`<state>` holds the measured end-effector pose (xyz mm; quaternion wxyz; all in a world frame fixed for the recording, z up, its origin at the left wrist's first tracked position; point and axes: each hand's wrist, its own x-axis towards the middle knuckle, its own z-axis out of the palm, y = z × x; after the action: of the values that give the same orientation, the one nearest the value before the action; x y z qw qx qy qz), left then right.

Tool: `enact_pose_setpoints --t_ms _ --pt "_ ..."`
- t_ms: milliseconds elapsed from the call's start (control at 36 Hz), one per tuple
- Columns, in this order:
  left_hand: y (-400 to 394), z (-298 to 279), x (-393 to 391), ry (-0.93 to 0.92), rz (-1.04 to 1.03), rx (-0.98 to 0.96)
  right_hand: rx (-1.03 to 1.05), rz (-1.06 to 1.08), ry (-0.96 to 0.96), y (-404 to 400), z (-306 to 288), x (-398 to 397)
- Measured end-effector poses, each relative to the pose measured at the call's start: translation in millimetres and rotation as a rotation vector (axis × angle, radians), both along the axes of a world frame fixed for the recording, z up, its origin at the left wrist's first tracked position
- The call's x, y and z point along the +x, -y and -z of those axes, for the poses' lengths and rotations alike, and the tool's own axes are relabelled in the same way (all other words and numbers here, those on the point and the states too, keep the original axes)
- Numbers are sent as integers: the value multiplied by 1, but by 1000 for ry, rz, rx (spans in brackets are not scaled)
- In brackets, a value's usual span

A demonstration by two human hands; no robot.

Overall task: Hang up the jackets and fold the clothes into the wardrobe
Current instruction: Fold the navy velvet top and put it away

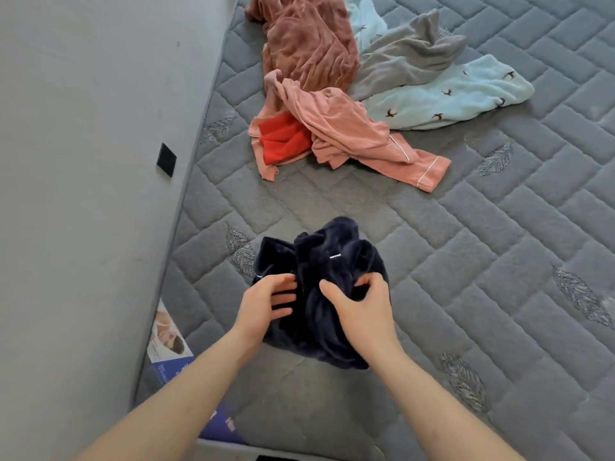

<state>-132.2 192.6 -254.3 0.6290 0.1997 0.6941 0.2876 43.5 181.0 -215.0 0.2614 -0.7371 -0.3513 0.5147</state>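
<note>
Both hands are working on a crumpled navy fleece garment [327, 277] lying on the near-centre of the grey quilted mattress [482, 261]. Left hand [266, 304] is resting on the garment's left side, fingers spread and only slightly bent. Right hand [361, 311] is gripping a bunch of the fabric, fingers curled into it. Far side: a loose pile is lying well apart, made up of pink pyjamas [349, 134], a red item [283, 141], a rust-brown fleece [309, 51], a grey garment [406, 58] and a light-blue bird-print fleece [449, 98].
</note>
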Motion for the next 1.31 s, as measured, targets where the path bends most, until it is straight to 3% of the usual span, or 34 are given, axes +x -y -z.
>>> enact_pose_setpoints --t_ms 83,194,306,389,417,472,556,667,806,1000,1306 --pt "2 -9 -31 52 -57 41 34 -124 1 -1 16 -46" --pt "-7 -1 -51 84 50 52 -83 -258 -121 -3 37 -85" --pt "-12 32 -67 -149 139 -22 -176 -218 -323 -9 44 -93" --pt "-14 50 -66 -318 247 -79 -157 -40 -449 -14 32 -77" --pt "-17 50 -64 -312 250 -100 -90 21 -411 -13 26 -67" --pt "-21 57 -62 -270 224 -157 51 97 -159 -11 24 -43" --pt "-25 69 -64 -229 166 -239 -5 127 67 -8 38 -12" --pt "-25 79 -71 -111 150 -279 -315 179 -209 3 67 -4" --pt "-22 53 -58 22 234 -159 -330 183 -314 15 75 1" --pt "-5 -28 -33 80 332 -90 -241 338 -349 61 -16 24" --pt "49 -232 76 253 586 15 66 555 -439 192 -217 103"
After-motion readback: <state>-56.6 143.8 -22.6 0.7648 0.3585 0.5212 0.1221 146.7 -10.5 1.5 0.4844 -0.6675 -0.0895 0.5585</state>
